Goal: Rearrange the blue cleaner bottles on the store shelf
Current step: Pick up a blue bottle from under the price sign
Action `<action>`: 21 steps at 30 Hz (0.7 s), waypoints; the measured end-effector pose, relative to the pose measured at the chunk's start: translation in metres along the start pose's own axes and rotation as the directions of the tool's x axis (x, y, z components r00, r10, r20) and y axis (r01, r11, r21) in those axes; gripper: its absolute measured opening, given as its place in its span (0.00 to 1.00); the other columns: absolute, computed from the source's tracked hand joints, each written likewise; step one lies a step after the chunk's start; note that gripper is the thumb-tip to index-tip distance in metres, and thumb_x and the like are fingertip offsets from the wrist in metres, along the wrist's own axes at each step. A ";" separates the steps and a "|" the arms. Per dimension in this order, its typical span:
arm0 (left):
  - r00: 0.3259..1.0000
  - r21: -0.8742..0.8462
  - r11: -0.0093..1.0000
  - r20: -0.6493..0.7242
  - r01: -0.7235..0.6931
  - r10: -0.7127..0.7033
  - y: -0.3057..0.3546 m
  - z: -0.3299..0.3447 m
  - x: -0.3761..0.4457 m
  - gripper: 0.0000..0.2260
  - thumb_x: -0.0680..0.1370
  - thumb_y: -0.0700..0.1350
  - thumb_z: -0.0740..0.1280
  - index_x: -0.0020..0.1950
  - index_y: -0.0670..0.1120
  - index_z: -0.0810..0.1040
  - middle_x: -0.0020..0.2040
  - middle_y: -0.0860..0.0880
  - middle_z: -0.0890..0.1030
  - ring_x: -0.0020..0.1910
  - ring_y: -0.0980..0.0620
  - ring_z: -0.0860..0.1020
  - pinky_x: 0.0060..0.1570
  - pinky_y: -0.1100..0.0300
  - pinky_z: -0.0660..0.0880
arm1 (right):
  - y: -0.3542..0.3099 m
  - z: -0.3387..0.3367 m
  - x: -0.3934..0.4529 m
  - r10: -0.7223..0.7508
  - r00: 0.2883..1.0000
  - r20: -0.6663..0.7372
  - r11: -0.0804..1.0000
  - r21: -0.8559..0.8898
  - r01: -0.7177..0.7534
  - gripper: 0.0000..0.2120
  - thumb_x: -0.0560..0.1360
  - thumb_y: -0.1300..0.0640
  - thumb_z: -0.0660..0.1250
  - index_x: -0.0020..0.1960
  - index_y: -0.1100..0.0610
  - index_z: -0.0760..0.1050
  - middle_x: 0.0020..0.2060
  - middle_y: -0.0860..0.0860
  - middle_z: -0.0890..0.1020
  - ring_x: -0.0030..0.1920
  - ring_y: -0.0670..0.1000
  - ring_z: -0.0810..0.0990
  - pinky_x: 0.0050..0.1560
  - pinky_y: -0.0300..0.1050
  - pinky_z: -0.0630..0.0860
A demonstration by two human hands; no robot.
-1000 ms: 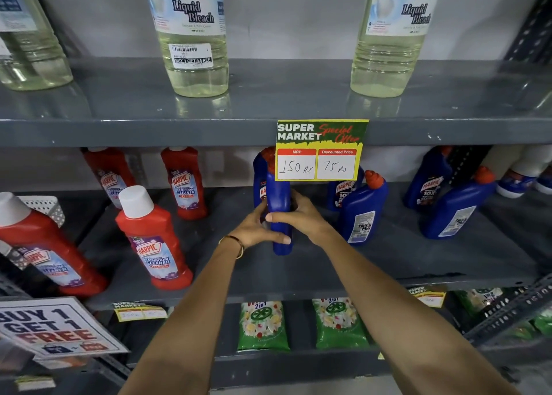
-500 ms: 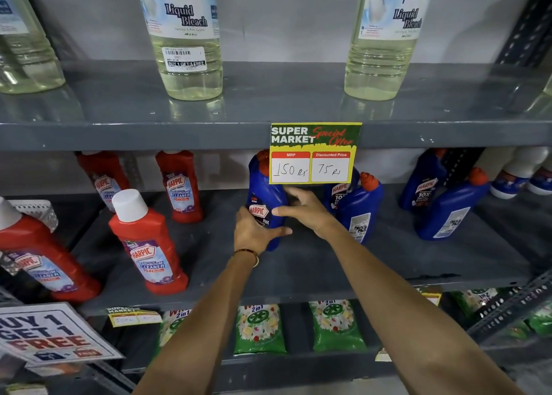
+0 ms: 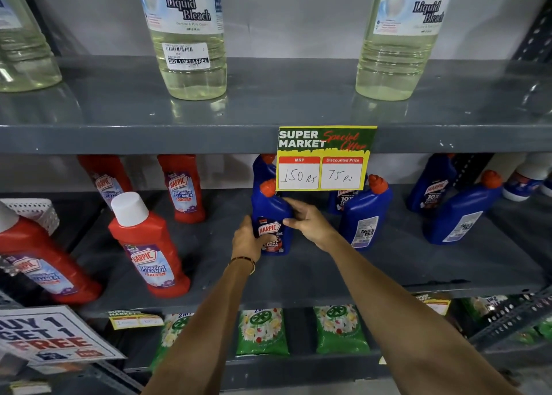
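Both hands on one blue bottle [image 3: 270, 215] at frame centre, standing on the middle shelf [image 3: 388, 275]: left hand [image 3: 249, 239] fingers wrapped around its lower left, right hand [image 3: 307, 221] fingers curled on its right side.

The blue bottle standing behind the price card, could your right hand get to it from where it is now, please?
Probably yes: the right hand is beside that blue bottle, nothing stands between them, though it must first release the held bottle.

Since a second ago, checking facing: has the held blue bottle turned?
Yes. The blue bottle below the price card turned: its label now faces outward.
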State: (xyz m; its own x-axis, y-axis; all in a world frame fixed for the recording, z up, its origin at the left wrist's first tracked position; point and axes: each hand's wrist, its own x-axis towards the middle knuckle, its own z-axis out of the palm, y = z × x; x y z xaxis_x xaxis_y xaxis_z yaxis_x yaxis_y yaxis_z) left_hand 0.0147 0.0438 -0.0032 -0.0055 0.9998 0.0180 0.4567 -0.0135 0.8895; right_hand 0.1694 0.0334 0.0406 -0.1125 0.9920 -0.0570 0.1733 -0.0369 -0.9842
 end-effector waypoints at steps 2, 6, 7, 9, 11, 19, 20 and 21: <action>1.000 0.009 1.000 0.008 -0.001 0.001 -0.001 0.000 0.002 0.20 0.66 0.41 0.75 0.52 0.42 0.70 0.52 0.42 0.81 0.44 0.50 0.76 0.42 0.58 0.73 | 0.001 -0.001 0.001 -0.001 1.000 0.001 1.000 0.002 0.001 0.28 0.73 0.71 0.63 0.71 0.58 0.64 0.67 0.56 0.73 0.62 0.47 0.73 0.48 0.32 0.76; 1.000 0.028 1.000 -0.002 0.007 -0.007 -0.002 0.001 0.003 0.21 0.66 0.44 0.75 0.53 0.42 0.70 0.53 0.42 0.80 0.47 0.48 0.78 0.44 0.55 0.76 | 0.000 -0.002 0.003 0.010 1.000 0.017 1.000 -0.023 -0.010 0.28 0.75 0.70 0.62 0.72 0.55 0.62 0.67 0.54 0.73 0.61 0.46 0.72 0.46 0.32 0.76; 1.000 0.037 0.999 -0.003 0.010 -0.010 -0.001 0.002 0.003 0.21 0.66 0.44 0.75 0.53 0.43 0.70 0.53 0.42 0.80 0.48 0.46 0.78 0.46 0.53 0.77 | 0.000 -0.002 0.003 0.016 1.000 0.014 0.999 -0.032 -0.015 0.28 0.75 0.69 0.62 0.72 0.54 0.62 0.67 0.54 0.72 0.61 0.46 0.72 0.48 0.33 0.76; 1.000 0.051 0.999 0.011 0.018 -0.019 0.000 0.001 0.003 0.21 0.66 0.44 0.75 0.53 0.43 0.69 0.54 0.43 0.80 0.50 0.46 0.78 0.47 0.53 0.76 | 0.001 -0.001 0.003 0.023 1.000 -0.003 0.998 -0.055 -0.023 0.28 0.75 0.68 0.61 0.72 0.53 0.61 0.68 0.54 0.72 0.63 0.48 0.72 0.56 0.38 0.73; 0.999 0.051 0.998 0.016 0.033 -0.034 0.002 0.001 0.003 0.21 0.66 0.44 0.75 0.53 0.43 0.69 0.54 0.43 0.80 0.50 0.46 0.78 0.47 0.55 0.75 | 0.002 0.000 0.002 0.034 0.999 -0.032 0.996 -0.076 -0.036 0.29 0.75 0.68 0.62 0.73 0.54 0.60 0.69 0.54 0.71 0.65 0.50 0.71 0.60 0.43 0.71; 0.999 0.067 0.997 -0.043 0.033 -0.030 -0.006 0.003 -0.022 0.21 0.69 0.46 0.73 0.55 0.41 0.69 0.52 0.41 0.80 0.50 0.42 0.78 0.43 0.55 0.72 | 0.021 -0.007 -0.025 0.127 0.948 -0.291 0.992 0.021 -0.127 0.31 0.74 0.54 0.66 0.73 0.56 0.58 0.71 0.55 0.67 0.71 0.52 0.67 0.64 0.43 0.65; 0.998 0.073 0.997 -0.059 0.023 -0.019 -0.006 0.004 -0.027 0.21 0.69 0.47 0.73 0.55 0.40 0.69 0.51 0.41 0.80 0.49 0.42 0.77 0.41 0.57 0.71 | 0.025 -0.007 -0.030 0.136 0.936 -0.326 0.991 0.048 -0.127 0.31 0.75 0.53 0.66 0.73 0.56 0.59 0.72 0.55 0.67 0.71 0.52 0.66 0.65 0.43 0.65; 0.997 0.070 0.997 -0.082 0.016 -0.010 -0.006 0.004 -0.031 0.21 0.69 0.47 0.73 0.55 0.40 0.70 0.51 0.41 0.79 0.49 0.42 0.77 0.41 0.57 0.70 | 0.028 -0.008 -0.036 0.141 0.922 -0.361 0.990 0.078 -0.121 0.30 0.75 0.52 0.66 0.73 0.57 0.59 0.72 0.55 0.67 0.71 0.52 0.66 0.66 0.43 0.64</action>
State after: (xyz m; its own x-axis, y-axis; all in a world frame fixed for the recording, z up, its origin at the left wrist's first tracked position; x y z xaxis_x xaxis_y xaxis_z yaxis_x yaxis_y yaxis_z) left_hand 0.0160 0.0131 -0.0113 -0.0834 0.9954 0.0468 0.5177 0.0032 0.8555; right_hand 0.1863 -0.0020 0.0168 0.2734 0.9530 -0.1308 0.1083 -0.1656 -0.9802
